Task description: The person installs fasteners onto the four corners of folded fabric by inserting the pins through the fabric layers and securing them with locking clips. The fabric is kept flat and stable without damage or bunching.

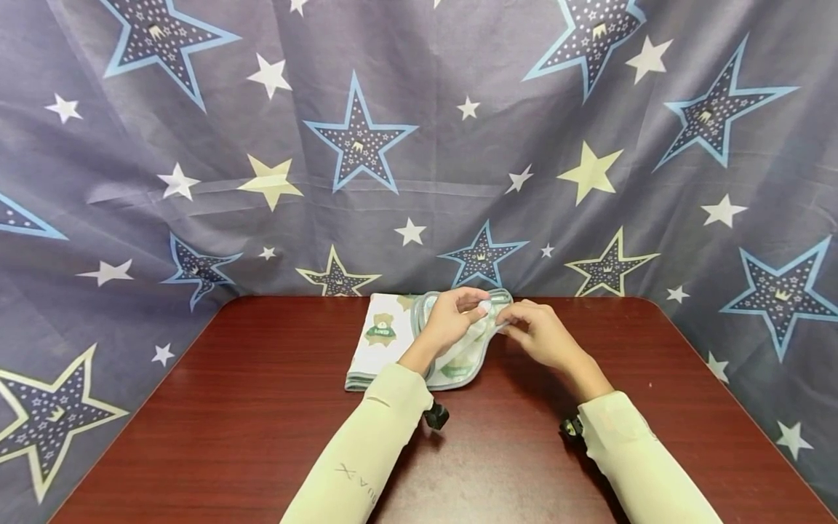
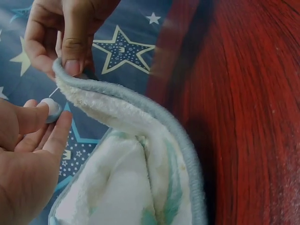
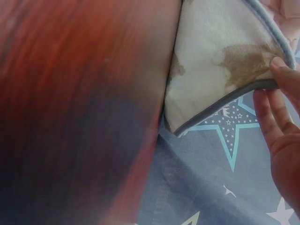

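Note:
A folded white blanket (image 1: 458, 364) with teddy-bear prints and grey-green edging lies at the far side of the table. My left hand (image 1: 448, 320) is over its lifted part, holding a small round white-and-light-blue case (image 2: 52, 109) between thumb and fingers. From the case a thin white strip (image 2: 55, 92) runs towards my right hand; it resembles a small retractable tape measure. My right hand (image 1: 542, 333) pinches the raised corner of the blanket by its edging, thumb (image 3: 280, 65) on top. Where the strip ends is hidden by the fingers.
The reddish-brown wooden table (image 1: 229, 422) extends towards me and to both sides. Right behind its far edge hangs a grey curtain (image 1: 419, 204) patterned with stars. A dark wrist camera (image 1: 436, 416) sits at my left cuff, another (image 1: 572, 429) at my right.

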`<state>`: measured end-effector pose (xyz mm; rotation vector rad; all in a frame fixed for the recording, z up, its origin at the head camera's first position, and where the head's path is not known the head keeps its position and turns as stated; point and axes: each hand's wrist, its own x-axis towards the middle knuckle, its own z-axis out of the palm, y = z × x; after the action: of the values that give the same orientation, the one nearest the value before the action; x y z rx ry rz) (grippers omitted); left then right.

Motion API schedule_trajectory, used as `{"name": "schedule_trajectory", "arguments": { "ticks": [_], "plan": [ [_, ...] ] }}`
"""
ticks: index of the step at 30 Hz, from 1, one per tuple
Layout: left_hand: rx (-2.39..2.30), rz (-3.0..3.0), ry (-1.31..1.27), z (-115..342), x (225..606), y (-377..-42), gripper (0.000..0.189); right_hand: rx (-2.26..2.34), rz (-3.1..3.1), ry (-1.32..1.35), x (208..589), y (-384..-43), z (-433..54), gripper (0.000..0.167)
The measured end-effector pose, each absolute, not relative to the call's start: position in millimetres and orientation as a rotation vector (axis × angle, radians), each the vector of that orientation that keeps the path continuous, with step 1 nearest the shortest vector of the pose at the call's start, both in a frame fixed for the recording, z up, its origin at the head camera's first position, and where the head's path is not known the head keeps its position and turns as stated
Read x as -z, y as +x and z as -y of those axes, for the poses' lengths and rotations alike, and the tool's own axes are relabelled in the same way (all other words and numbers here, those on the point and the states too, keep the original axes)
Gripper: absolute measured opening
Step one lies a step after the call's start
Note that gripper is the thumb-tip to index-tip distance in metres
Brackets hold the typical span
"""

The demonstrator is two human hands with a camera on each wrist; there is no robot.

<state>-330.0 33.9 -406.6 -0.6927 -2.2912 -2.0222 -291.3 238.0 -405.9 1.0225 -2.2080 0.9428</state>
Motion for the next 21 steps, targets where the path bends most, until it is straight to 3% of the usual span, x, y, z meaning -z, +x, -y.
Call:
{"name": "schedule_trajectory", "arguments": {
  "ticks": [21],
  "plan": [
    [1.69, 2.316, -0.891, -33.9, 411.2, -326.8, 0.024, -0.993, 2.286, 0.988, 405.4, -289.5, -238.4, 0.022]
  ]
}}
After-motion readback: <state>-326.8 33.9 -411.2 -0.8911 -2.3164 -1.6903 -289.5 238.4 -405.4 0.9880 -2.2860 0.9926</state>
